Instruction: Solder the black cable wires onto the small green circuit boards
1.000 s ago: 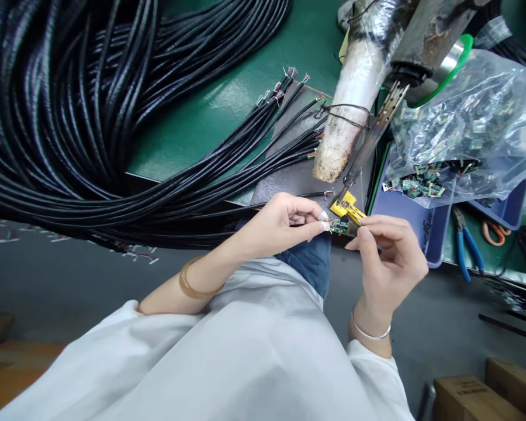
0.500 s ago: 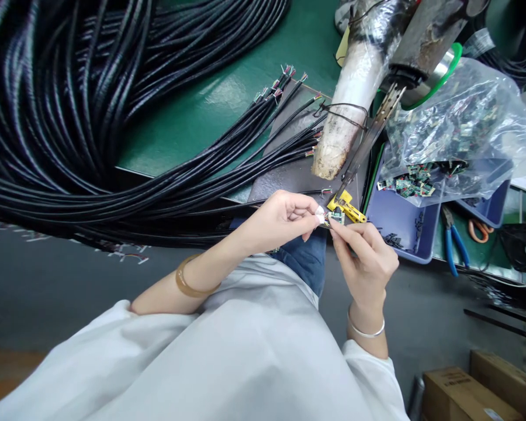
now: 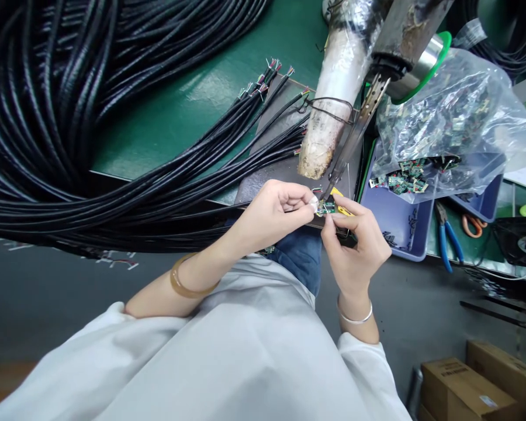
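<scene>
Left hand (image 3: 284,207): pinches thin wires (image 3: 319,210), mostly hidden at its fingertips.
Right hand (image 3: 358,245): fingertips narrow at the circuit board (image 3: 328,207); whether they grip it, I cannot tell.
Board: small, green, by the tip of the soldering iron (image 3: 358,128); contact is unclear.
Black cables (image 3: 70,204): smooth, round, cut off at left.
Room at right: narrow, just beside the purple tray (image 3: 403,207).

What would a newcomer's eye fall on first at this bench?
Probably the mass of black cables filling the left of the green table. Then the soldering iron slanting down toward a small circuit board by the left hand and right hand. At right, a clear bag partly covers purple trays.
</scene>
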`<state>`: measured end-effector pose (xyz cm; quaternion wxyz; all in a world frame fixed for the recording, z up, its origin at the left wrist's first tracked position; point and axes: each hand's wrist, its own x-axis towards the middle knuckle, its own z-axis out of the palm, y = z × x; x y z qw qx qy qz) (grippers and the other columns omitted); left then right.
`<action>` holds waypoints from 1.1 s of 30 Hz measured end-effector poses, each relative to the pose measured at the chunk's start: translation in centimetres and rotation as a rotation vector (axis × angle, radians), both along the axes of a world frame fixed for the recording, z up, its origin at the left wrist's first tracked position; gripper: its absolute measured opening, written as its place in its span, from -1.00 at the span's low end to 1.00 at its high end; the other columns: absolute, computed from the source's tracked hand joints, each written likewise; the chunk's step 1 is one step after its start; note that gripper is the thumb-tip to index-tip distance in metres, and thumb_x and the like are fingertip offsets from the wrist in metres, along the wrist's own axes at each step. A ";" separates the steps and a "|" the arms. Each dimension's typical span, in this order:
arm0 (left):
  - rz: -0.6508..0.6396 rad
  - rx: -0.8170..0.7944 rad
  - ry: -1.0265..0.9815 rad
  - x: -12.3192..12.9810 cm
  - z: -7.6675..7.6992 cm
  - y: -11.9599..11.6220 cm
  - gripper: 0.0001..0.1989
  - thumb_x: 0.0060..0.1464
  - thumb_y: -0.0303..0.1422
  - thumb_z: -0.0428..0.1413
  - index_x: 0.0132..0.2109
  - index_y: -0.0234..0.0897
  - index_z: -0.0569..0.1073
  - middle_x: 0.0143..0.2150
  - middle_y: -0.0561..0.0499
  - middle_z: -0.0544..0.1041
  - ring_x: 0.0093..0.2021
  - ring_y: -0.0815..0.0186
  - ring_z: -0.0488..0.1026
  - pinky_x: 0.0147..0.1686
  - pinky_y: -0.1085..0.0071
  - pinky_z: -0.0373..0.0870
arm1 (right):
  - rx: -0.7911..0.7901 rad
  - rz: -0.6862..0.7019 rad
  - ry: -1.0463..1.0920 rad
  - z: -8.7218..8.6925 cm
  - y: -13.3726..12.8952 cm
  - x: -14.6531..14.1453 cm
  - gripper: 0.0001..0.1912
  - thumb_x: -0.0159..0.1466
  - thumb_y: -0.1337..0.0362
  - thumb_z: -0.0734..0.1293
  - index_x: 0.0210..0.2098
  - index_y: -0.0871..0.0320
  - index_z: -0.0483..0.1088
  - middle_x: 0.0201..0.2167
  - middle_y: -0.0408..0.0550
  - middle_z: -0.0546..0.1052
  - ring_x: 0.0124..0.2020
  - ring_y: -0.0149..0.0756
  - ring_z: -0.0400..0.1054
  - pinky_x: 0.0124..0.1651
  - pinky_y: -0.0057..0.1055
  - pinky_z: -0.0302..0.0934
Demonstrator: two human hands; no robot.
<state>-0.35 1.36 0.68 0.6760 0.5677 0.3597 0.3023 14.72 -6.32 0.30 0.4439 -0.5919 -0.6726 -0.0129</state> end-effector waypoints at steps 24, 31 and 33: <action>-0.092 -0.084 0.044 -0.3 0.6 0.7 -0.85 0.02 -0.43 0.13 -0.48 -0.34 0.38 -0.58 0.17 0.13 -0.56 0.53 0.00 -0.56 0.51 -0.10 | -0.057 0.013 -0.083 0.7 -0.3 0.2 -0.85 0.26 0.44 0.38 -0.28 0.07 0.36 -0.07 -0.05 0.64 -0.13 -0.30 0.60 -0.16 -0.43 0.50; -0.153 -0.073 0.000 -0.3 0.7 -0.1 -0.89 0.00 -0.48 0.14 -0.46 -0.37 0.40 -0.56 0.16 0.21 -0.54 0.53 0.07 -0.54 0.54 0.00 | -0.240 -0.003 0.174 1.0 -0.3 0.9 -0.94 0.34 0.33 0.35 -0.22 0.07 0.36 -0.20 -0.17 0.62 -0.39 -0.46 0.55 -0.27 -0.52 0.49; -0.163 -0.097 -0.015 -0.5 0.7 -0.1 -0.89 -0.01 -0.48 0.16 -0.46 -0.37 0.41 -0.56 0.16 0.24 -0.55 0.53 0.10 -0.55 0.55 0.02 | -0.274 -0.002 0.228 0.9 -0.4 1.0 -0.96 0.35 0.30 0.34 -0.22 0.07 0.36 -0.16 -0.15 0.62 -0.41 -0.47 0.54 -0.28 -0.50 0.50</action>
